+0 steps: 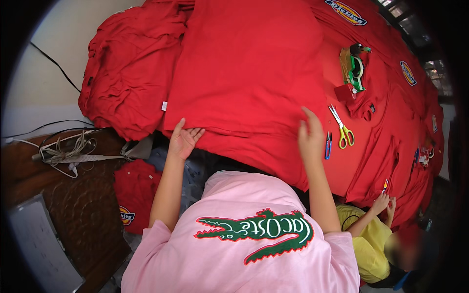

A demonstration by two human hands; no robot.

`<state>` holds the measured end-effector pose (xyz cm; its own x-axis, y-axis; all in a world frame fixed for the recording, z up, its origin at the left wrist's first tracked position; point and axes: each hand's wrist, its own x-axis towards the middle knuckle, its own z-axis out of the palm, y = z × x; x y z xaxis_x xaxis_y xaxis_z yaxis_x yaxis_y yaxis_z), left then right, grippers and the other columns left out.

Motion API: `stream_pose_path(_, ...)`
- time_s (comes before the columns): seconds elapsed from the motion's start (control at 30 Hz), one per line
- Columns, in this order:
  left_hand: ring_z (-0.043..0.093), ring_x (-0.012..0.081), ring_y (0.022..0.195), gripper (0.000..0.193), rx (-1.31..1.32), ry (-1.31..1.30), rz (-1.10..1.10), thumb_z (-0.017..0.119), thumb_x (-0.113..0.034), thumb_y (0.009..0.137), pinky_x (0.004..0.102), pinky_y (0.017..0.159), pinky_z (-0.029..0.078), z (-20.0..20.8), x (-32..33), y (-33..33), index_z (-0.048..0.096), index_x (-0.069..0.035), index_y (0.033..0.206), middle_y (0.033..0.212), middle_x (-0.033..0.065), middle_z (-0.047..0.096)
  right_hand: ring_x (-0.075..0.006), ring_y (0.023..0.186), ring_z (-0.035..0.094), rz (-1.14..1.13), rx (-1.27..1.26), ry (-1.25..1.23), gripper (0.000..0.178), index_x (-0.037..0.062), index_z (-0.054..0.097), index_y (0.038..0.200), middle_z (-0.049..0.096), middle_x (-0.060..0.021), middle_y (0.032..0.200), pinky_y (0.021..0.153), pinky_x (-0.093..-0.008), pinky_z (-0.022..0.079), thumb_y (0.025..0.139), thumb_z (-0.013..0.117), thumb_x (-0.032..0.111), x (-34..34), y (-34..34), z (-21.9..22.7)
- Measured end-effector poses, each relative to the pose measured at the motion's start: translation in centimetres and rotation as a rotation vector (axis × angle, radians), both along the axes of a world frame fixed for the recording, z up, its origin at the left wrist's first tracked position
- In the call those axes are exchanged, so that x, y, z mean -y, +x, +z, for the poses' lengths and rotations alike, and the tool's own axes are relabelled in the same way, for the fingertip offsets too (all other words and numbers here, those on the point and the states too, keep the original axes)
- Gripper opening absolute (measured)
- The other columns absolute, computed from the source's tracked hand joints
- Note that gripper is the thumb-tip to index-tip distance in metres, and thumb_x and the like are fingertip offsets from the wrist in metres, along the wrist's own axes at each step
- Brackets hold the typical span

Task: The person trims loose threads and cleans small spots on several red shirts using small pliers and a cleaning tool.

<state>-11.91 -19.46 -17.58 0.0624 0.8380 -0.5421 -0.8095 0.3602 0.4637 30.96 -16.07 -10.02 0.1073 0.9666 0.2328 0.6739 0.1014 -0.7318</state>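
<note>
A red garment (249, 68) lies spread flat in front of me, its near edge toward my body. At that edge's left end is my left hand (184, 140), palm turned up and fingers apart, the fingertips touching or just beside the cloth. My right hand (310, 136) is over the right side of the same garment, fingers extended and slightly blurred; I see nothing held in it. Just right of it lie blue thread snips (328, 145) and scissors with yellow handles (345, 134). More red cloth (254, 151) hangs below the near edge.
A green tape dispenser (357, 73) stands beyond the scissors. Bunched red clothing (132, 68) is at left, above a tangle of cables (73, 149). Another red garment (134, 190) lies lower left. A co-worker in a yellow shirt (371, 249) handles red cloth at lower right.
</note>
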Motion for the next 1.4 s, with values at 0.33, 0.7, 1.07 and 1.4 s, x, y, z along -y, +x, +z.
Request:
stream_pose_path(0.33, 0.072, 0.0281, 0.096, 0.025, -0.361, -0.253, -0.032, 0.072, -0.018, 0.098, 0.0516, 0.088, 0.062, 0.6, -1.9, 2.7, 0.065, -0.006, 0.119, 0.115, 0.0111, 0.071, -0.0366, 0.156, 0.025, 0.266, 0.554, -0.092, 0.066, 0.0049, 0.032, 0.160, 0.028, -0.0173, 0.168, 0.126, -0.0507, 0.021, 0.106, 0.051, 0.038, -7.7, -6.7, -5.7)
stream_pose_path(0.7, 0.073, 0.0266, 0.093, 0.020, -0.322, -0.240, -0.057, 0.074, -0.013, 0.095, 0.0533, 0.086, 0.063, 1.6, -2.3, 2.6, 0.071, -0.003, 0.111, 0.108, 0.0106, 0.073, -0.0358, 0.157, 0.021, 0.244, 0.551, -0.072, 0.073, -0.0002, 0.030, 0.160, 0.026, -0.0203, 0.168, 0.128, -0.0509, 0.015, 0.102, 0.054, 0.038, -7.0, -9.9, -7.1)
stream_pose_path(1.07, 0.075, 0.0250, 0.092, 0.016, -0.362, -0.177, -0.089, 0.075, -0.005, 0.092, 0.0499, 0.086, 0.065, 0.7, -1.8, 2.4, 0.071, 0.000, 0.106, 0.105, 0.0121, 0.075, -0.0331, 0.158, 0.021, 0.245, 0.523, -0.212, 0.077, 0.0052, 0.030, 0.161, 0.024, -0.0158, 0.170, 0.127, -0.0492, 0.017, 0.101, 0.060, 0.041, -2.6, -4.1, -5.2)
stream_pose_path(1.4, 0.071, 0.0283, 0.106, 0.030, -0.387, -0.164, -0.102, 0.076, -0.006, 0.091, 0.0503, 0.090, 0.062, 1.9, -2.1, 3.1, 0.066, 0.002, 0.118, 0.118, 0.0138, 0.070, -0.0303, 0.119, 0.057, 0.001, 0.400, -0.011, 0.039, 0.0131, 0.070, 0.120, 0.061, -0.0099, 0.130, 0.101, -0.0440, 0.043, 0.084, 0.066, 0.000, 3.9, 3.6, -5.5)
